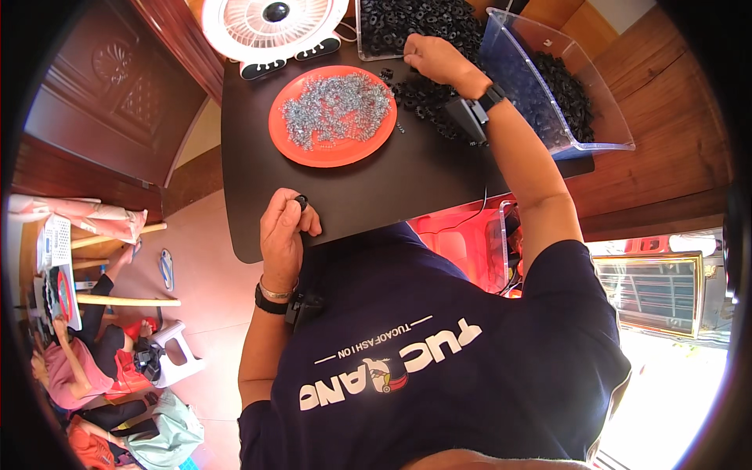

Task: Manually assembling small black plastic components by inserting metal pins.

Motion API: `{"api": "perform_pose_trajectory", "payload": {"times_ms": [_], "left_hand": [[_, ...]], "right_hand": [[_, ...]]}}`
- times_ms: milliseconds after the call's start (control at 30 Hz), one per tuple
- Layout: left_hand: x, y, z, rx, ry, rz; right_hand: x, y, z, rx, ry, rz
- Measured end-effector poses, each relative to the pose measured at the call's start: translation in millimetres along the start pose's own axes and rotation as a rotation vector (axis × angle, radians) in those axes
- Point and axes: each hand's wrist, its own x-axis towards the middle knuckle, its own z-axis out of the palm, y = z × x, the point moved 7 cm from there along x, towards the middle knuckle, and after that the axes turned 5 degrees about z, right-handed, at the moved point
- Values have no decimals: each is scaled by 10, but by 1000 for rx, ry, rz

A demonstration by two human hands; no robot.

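Observation:
My left hand (283,235) is by the near left edge of the dark table (352,200), its fingers curled around a small black plastic piece (301,202) that looks ring-shaped. My right hand (440,61) is stretched out over the front of a clear bin (381,56) filled with small black plastic pieces (415,22). Its fingers are pinched together, and whatever they hold is hidden. Between the hands lies a round red plate (337,160) bearing a heap of tiny silvery metal springs (333,110). Loose black pieces (427,102) are spread beneath my right wrist.
A white fan (274,39) stands behind the plate. At the right is a tilted clear bluish bin (533,102) with more black pieces. A red plastic container (462,243) sits below the table's near edge. Other people (78,368) are seated at the far left, beside a white stool (176,352).

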Motion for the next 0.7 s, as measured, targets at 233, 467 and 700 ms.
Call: {"api": "perform_pose_trajectory", "payload": {"times_ms": [233,467,700], "left_hand": [[15,-18,-28,-14,13,-4],[67,37,168,11,-42,-12],[106,119,261,27,-90,9]], "right_hand": [[-356,-572,-108,1039,-306,137],[-771,-1367,-119,1405,-495,59],[-913,-1633,-35,1270,-508,51]]}}
